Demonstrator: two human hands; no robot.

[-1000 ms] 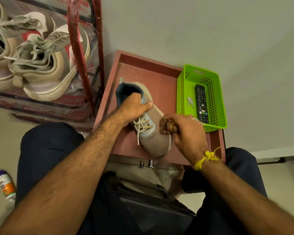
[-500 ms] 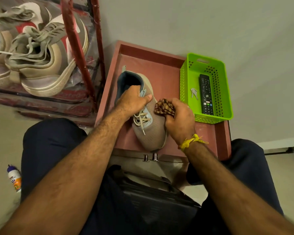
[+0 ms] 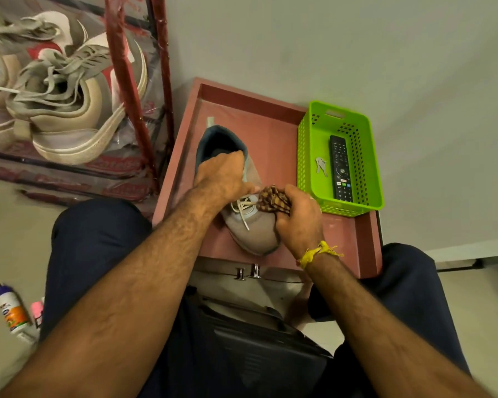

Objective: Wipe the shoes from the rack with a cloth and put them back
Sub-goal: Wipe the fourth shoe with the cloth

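Grey shoe (image 3: 249, 225) sits on a reddish tray-top table (image 3: 273, 145), toe toward the person. Left hand (image 3: 222, 175) grips it at the collar, right hand (image 3: 299, 219) presses a bunched brown checked cloth (image 3: 272, 198) against the laces. Green basket (image 3: 305, 156) just beside holds a remote (image 3: 340, 168) and keys (image 3: 321, 165). Beige sneakers (image 3: 64, 104) on the rack (image 3: 127, 81) at left.

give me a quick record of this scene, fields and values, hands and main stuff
left hand: holds the shoe at its opening
right hand: grips the cloth against the shoe's side
shoe: lies on the red tray, toe toward the person
basket: green, on the tray's right side, holds a remote and keys
rack: at left, other shoes on it
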